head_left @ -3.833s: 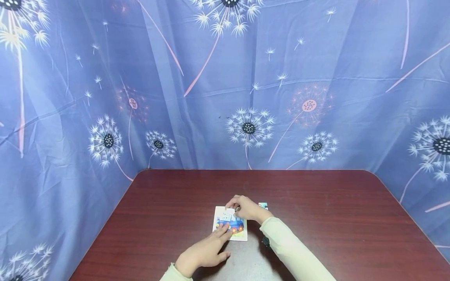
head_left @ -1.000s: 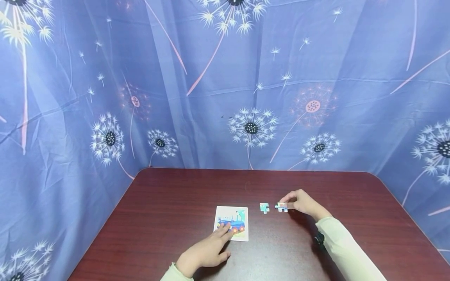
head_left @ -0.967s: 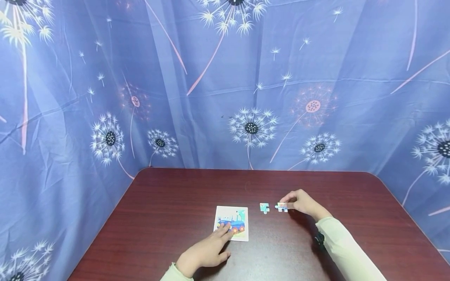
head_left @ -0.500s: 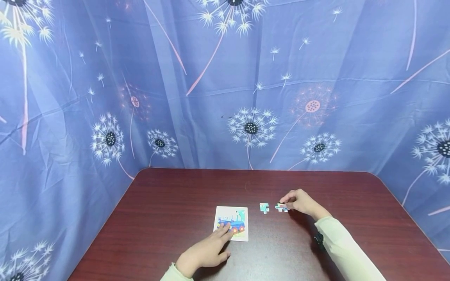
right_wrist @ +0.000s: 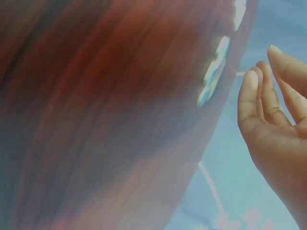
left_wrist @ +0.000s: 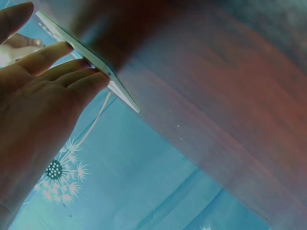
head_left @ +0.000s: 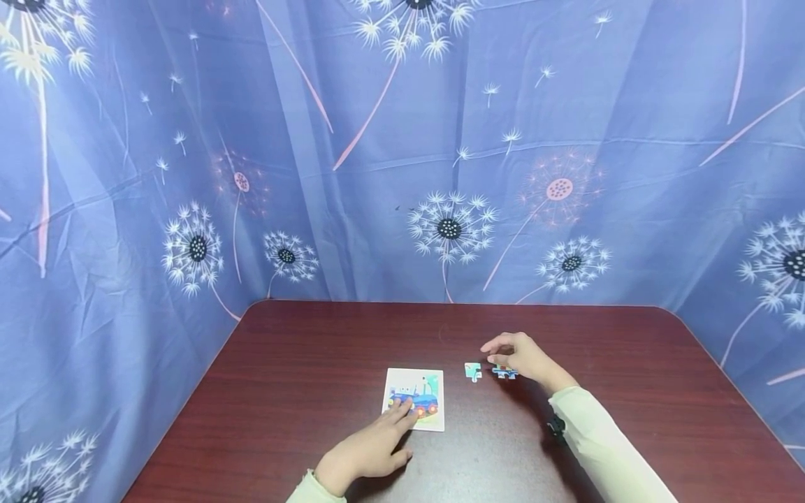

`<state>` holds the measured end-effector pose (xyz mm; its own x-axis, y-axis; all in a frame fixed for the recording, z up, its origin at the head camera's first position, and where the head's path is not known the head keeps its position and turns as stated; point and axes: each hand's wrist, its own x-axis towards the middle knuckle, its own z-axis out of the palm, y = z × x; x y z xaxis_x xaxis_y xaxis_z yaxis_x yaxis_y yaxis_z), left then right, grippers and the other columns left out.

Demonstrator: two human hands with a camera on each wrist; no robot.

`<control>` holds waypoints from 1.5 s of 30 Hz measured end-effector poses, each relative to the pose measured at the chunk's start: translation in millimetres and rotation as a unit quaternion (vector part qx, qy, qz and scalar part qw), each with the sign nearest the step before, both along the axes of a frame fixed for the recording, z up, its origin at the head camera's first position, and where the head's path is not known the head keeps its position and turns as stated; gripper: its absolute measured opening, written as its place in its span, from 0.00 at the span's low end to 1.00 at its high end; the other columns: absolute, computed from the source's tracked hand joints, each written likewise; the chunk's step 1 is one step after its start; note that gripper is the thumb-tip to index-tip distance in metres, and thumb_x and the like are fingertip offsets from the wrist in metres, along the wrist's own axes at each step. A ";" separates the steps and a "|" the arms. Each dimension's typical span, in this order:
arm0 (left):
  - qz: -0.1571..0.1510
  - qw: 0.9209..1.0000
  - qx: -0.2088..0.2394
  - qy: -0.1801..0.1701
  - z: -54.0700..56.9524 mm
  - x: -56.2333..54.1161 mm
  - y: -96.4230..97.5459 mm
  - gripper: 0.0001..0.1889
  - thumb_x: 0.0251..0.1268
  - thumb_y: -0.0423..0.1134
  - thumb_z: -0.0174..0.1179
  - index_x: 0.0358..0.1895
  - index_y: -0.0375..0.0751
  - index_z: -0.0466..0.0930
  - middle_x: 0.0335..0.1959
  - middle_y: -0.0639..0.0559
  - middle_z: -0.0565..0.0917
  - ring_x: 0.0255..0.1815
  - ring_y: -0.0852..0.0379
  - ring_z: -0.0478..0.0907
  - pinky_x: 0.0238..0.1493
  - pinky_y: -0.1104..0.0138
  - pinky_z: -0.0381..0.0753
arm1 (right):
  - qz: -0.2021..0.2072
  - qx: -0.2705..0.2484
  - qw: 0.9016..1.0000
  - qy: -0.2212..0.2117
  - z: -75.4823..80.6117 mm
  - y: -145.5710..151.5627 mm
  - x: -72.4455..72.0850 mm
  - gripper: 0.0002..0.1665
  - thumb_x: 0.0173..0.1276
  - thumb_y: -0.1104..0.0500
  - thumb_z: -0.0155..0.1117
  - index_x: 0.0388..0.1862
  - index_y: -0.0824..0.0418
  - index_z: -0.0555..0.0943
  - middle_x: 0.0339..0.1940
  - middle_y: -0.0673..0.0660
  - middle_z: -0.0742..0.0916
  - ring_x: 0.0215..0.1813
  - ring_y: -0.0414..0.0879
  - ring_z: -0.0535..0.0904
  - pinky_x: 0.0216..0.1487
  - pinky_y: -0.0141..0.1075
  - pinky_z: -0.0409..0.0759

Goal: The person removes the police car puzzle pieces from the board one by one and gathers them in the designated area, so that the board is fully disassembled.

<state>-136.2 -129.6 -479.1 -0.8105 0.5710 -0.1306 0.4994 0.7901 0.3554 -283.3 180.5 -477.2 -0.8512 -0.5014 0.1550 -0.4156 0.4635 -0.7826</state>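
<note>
A small puzzle board [head_left: 430,384] with a blue tractor picture lies on the table, seen nearly edge-on in the left wrist view. My left hand [head_left: 370,447] rests its straight fingers on the board's lower left part, covering some of the picture. To the right of the board are two loose jigsaw pieces: a light blue one [head_left: 472,371] and a multicoloured one [head_left: 506,373]. Above the multicoloured piece hovers my right hand [head_left: 527,359], its thumb and fingers apart with nothing between them. The right wrist view shows that hand [right_wrist: 276,115] away from the nearer piece [right_wrist: 214,73].
The dark red wooden table [head_left: 302,370] carries the board and pieces. A blue curtain [head_left: 377,230] with dandelion prints hangs behind its back edge and along the sides. A dark band [head_left: 556,426] sits at the right wrist.
My right hand went from the board's top edge to the multicoloured jigsaw piece on the right, held it, then let go and moved slightly left and up. The left hand stays put.
</note>
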 end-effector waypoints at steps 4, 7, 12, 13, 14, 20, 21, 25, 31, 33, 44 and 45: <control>-0.001 1.000 0.004 -0.002 -0.5 0.6 -0.4 0.32 0.66 0.43 0.58 0.70 0.34 0.63 0.73 0.35 0.58 0.74 0.40 0.55 0.70 0.52 0.61 | 0.016 -0.002 1.000 0.000 2.6 -15.6 1.1 0.12 0.64 0.68 0.64 0.46 0.71 0.83 0.35 0.58 0.85 0.37 0.47 0.82 0.34 0.31 0.79; -0.001 1.000 0.007 -0.005 -0.6 0.5 -0.2 0.32 0.66 0.43 0.58 0.70 0.34 0.63 0.73 0.35 0.58 0.74 0.40 0.55 0.69 0.51 0.62 | 0.030 -0.006 1.000 0.000 2.0 -28.5 1.9 0.12 0.64 0.68 0.64 0.46 0.70 0.83 0.35 0.58 0.85 0.38 0.47 0.82 0.37 0.31 0.79; 0.000 1.000 0.005 -0.002 -0.3 0.4 0.6 0.32 0.65 0.43 0.58 0.70 0.35 0.63 0.73 0.35 0.58 0.74 0.41 0.56 0.69 0.52 0.61 | 0.058 -0.019 0.998 -0.002 -3.2 -49.4 4.0 0.11 0.63 0.70 0.64 0.45 0.71 0.83 0.34 0.59 0.85 0.35 0.46 0.82 0.33 0.31 0.80; 0.000 1.000 0.004 -0.001 -0.2 0.5 0.5 0.32 0.65 0.43 0.58 0.70 0.35 0.64 0.73 0.36 0.58 0.74 0.41 0.56 0.70 0.52 0.61 | 0.064 -0.022 0.998 -0.003 -4.5 -53.5 4.7 0.11 0.62 0.70 0.64 0.45 0.72 0.83 0.34 0.60 0.85 0.35 0.46 0.82 0.32 0.31 0.80; 0.000 1.000 0.003 0.001 -0.1 0.4 0.6 0.32 0.65 0.43 0.58 0.70 0.35 0.64 0.73 0.36 0.59 0.74 0.41 0.56 0.70 0.52 0.62 | 0.070 -0.024 0.997 -0.008 -5.6 -57.5 5.8 0.12 0.62 0.71 0.64 0.45 0.72 0.83 0.34 0.61 0.86 0.35 0.46 0.82 0.30 0.31 0.80; -0.001 1.000 0.012 -0.011 1.6 1.4 -0.2 0.31 0.66 0.42 0.58 0.70 0.35 0.63 0.73 0.35 0.58 0.74 0.40 0.55 0.70 0.51 0.61 | 0.093 -0.003 0.995 -0.029 -9.5 -79.8 12.3 0.11 0.64 0.69 0.64 0.45 0.67 0.85 0.39 0.60 0.86 0.39 0.46 0.81 0.34 0.31 0.78; 0.000 1.000 0.015 -0.016 2.1 1.8 -0.2 0.31 0.66 0.42 0.57 0.71 0.35 0.63 0.74 0.35 0.58 0.74 0.39 0.55 0.70 0.51 0.60 | 0.096 0.003 0.995 -0.032 -9.7 -83.0 13.0 0.11 0.64 0.69 0.64 0.46 0.66 0.85 0.39 0.59 0.86 0.40 0.46 0.81 0.36 0.31 0.78; -0.001 1.000 0.016 -0.016 2.6 1.4 0.1 0.31 0.67 0.42 0.57 0.71 0.35 0.63 0.74 0.35 0.57 0.74 0.39 0.54 0.70 0.51 0.60 | 0.105 0.027 0.993 -0.043 -11.4 -92.3 14.2 0.13 0.63 0.69 0.65 0.46 0.63 0.85 0.39 0.56 0.84 0.40 0.45 0.80 0.35 0.32 0.79; 0.002 1.000 0.005 -0.013 3.4 1.3 0.2 0.32 0.67 0.43 0.57 0.71 0.34 0.62 0.74 0.36 0.57 0.74 0.40 0.55 0.70 0.51 0.60 | 0.115 0.047 0.992 -0.037 -11.1 -100.3 17.4 0.14 0.58 0.71 0.68 0.44 0.63 0.86 0.38 0.57 0.81 0.40 0.48 0.77 0.40 0.33 0.78; 0.004 1.000 0.003 -0.013 4.0 1.6 0.3 0.32 0.67 0.43 0.57 0.71 0.34 0.63 0.74 0.36 0.57 0.74 0.40 0.55 0.69 0.51 0.61 | 0.115 0.056 0.991 -0.034 -10.4 -102.1 19.3 0.14 0.57 0.71 0.69 0.43 0.62 0.86 0.38 0.57 0.80 0.39 0.49 0.76 0.39 0.33 0.76; 0.004 1.000 0.005 -0.007 4.5 1.9 1.3 0.32 0.66 0.43 0.58 0.70 0.34 0.63 0.73 0.35 0.58 0.74 0.40 0.56 0.69 0.51 0.62 | 0.104 0.080 0.991 -0.021 -8.8 -104.0 21.9 0.10 0.56 0.70 0.70 0.37 0.60 0.87 0.38 0.55 0.78 0.38 0.50 0.73 0.38 0.34 0.74; 0.004 1.000 0.005 -0.007 4.1 1.7 1.4 0.32 0.66 0.43 0.58 0.70 0.34 0.63 0.73 0.35 0.58 0.74 0.40 0.56 0.69 0.51 0.62 | 0.104 0.079 0.991 -0.020 -9.1 -103.7 21.8 0.10 0.56 0.70 0.70 0.37 0.60 0.87 0.38 0.55 0.78 0.39 0.50 0.73 0.38 0.34 0.74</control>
<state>-134.5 -128.2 -475.0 -0.8127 0.5664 -0.1367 0.4884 0.7901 0.3703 -261.5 76.8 -486.2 -0.7312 -0.6815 0.0284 -0.4843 0.4894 -0.7253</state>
